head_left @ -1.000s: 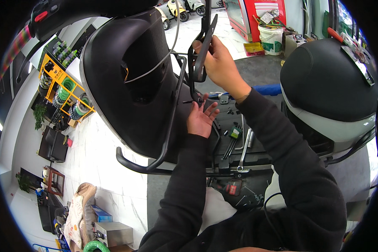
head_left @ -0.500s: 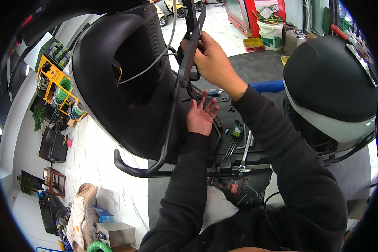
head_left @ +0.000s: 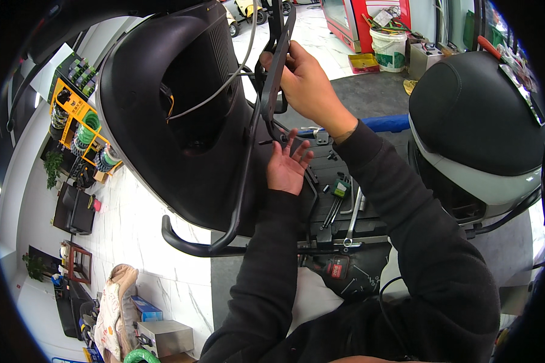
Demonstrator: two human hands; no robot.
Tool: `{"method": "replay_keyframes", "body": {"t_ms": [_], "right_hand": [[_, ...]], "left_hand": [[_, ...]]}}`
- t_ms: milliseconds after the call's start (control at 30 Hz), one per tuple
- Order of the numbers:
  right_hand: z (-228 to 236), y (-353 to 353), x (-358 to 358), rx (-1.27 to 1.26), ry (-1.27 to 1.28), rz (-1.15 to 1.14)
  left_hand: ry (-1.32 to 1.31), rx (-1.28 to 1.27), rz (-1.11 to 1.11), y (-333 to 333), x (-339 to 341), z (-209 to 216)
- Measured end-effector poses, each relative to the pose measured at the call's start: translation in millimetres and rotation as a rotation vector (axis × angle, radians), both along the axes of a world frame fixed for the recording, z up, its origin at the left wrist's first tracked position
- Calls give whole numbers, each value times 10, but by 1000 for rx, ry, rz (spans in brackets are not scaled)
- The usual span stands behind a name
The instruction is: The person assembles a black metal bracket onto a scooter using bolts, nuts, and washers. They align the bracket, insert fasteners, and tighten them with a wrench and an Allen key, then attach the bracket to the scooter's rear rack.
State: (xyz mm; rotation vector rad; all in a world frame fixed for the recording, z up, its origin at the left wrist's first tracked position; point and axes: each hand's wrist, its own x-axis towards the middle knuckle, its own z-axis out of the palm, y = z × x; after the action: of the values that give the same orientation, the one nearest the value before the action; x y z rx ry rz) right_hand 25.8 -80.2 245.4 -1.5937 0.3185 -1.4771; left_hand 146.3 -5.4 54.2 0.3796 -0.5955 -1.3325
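My right hand (head_left: 313, 88) grips a flat black metal bracket (head_left: 274, 81) with holes, its fingers wrapped round the edge. The bracket stands nearly upright against the black tubular frame (head_left: 248, 163) at the front of a scooter. Just below, my left hand (head_left: 286, 169) is held palm up, fingers spread and nothing seen in them. Its fingertips are close to a short dark rod (head_left: 266, 143) by the bracket's lower end; whether they touch it I cannot tell. Behind the bracket, a grey cable (head_left: 215, 103) runs from the opening in the black front panel (head_left: 163, 175).
Hex keys in a green holder (head_left: 340, 189) and a combination wrench (head_left: 354, 221) lie on the footboard. Below them are a red-and-black tool (head_left: 338, 267) and loose bolts. The black seat (head_left: 466, 115) rises at right, a blue bar (head_left: 381, 124) beside it.
The bracket has turned slightly more upright in my right hand, its lower end shifting a little to the right. My left hand has hardly moved.
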Motion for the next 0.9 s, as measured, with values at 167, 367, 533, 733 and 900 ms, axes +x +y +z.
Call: {"method": "replay_keyframes", "body": {"t_ms": [167,367,533,733,900], "right_hand": [[24,45,-9,-5,-52,17],[19,54,14,3,-116,60],[31,50,32,11,-145,70],[42,51,19,21,-142,73],[16,22,53,-1,-149,36]], "left_hand": [[-21,4,35,9,43,25],[-38,-10,81,9,106,46],[-67,3,103,20,130,66],[-83,-27,98,12,134,76],[-74,-19,99,-6,161,58]]}}
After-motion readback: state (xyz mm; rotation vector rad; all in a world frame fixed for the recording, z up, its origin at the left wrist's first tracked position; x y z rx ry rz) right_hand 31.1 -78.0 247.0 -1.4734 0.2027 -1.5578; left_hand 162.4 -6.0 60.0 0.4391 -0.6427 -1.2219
